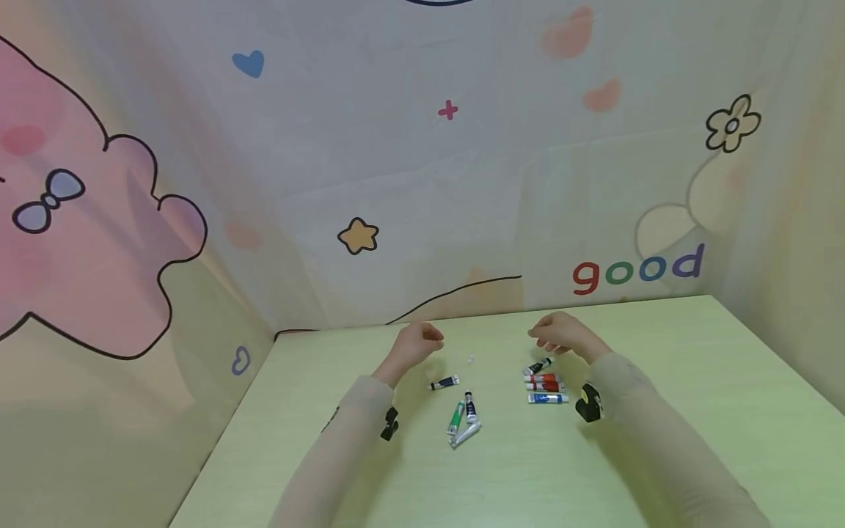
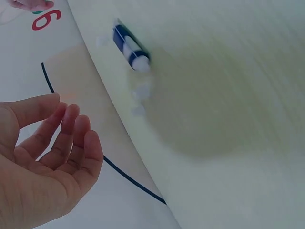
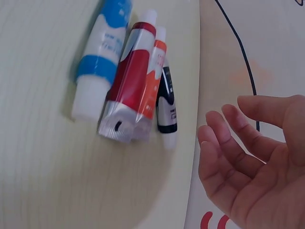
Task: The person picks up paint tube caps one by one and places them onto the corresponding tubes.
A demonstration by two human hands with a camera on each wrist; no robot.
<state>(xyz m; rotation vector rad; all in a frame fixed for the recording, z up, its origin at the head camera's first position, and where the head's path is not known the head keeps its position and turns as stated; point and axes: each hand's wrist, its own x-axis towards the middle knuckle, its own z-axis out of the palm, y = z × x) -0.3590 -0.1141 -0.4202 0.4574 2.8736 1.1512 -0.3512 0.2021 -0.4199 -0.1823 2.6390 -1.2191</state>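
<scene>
My left hand (image 1: 411,347) hovers over the back of the table, fingers loosely bent and thumb close to the index fingertip; nothing shows between them. Nearest to it lies a dark blue paint tube (image 1: 444,382). Another dark paint tube (image 1: 470,405), a green paint tube (image 1: 456,418) and a whitish paint tube (image 1: 465,435) lie together nearer the front. My right hand (image 1: 566,334), fingers relaxed and holding nothing, is above a black paint tube (image 3: 167,102). Beside that lie an orange-red tube (image 3: 155,78), a red tube (image 3: 135,71) and a blue tube (image 3: 101,52).
Small whitish bits (image 2: 142,90) lie on the pale green table (image 1: 660,440) by the dark blue tube. A printed curtain (image 1: 409,169) hangs along the table's back edge. Both forearms wear a dark wrist device, the right one (image 1: 589,402) near the blue tube.
</scene>
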